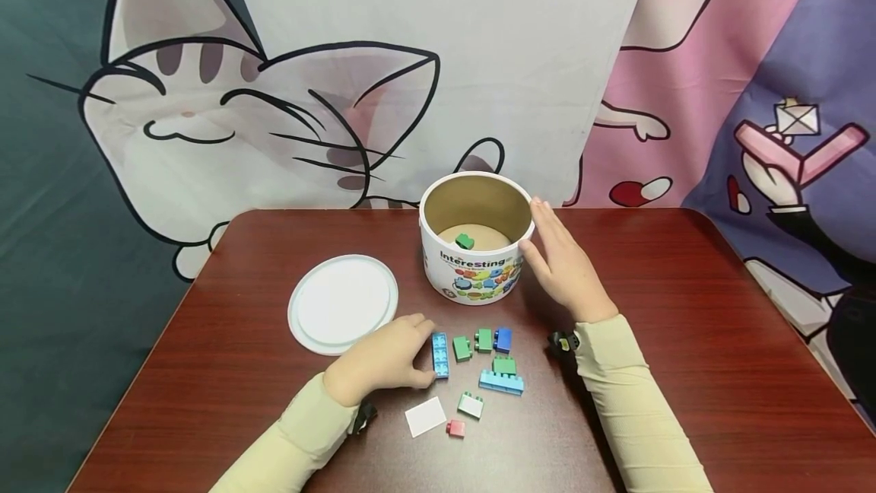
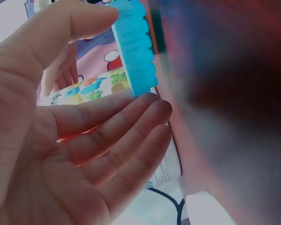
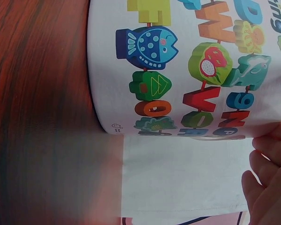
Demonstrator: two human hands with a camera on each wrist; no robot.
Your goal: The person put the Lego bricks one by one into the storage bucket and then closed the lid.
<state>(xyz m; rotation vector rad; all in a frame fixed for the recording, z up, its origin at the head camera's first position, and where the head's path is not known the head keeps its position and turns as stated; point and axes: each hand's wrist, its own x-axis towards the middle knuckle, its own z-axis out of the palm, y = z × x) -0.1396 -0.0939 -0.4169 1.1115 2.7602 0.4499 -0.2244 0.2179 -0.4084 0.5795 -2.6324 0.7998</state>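
Observation:
My left hand (image 1: 383, 352) is low over the table, thumb and fingertips at opposite ends of a long light-blue building block (image 1: 440, 356). In the left wrist view the thumb tip overlaps one end of that studded block (image 2: 135, 51), and the index finger meets the other. A white round bucket (image 1: 472, 276) printed with colourful shapes stands uncovered, a green block (image 1: 464, 241) visible inside. My right hand (image 1: 564, 265) rests against the bucket's right side with extended fingers, the fingertips up at its rim. The right wrist view shows the fingers (image 3: 267, 168) beside the bucket's printed wall.
A white round lid (image 1: 342, 303) lies left of the bucket. In front are several green blocks (image 1: 484, 341), a dark-blue block (image 1: 503, 339), another light-blue block (image 1: 501, 383), a white-and-green block (image 1: 470, 405), a small red block (image 1: 455, 428) and a white card (image 1: 425, 417).

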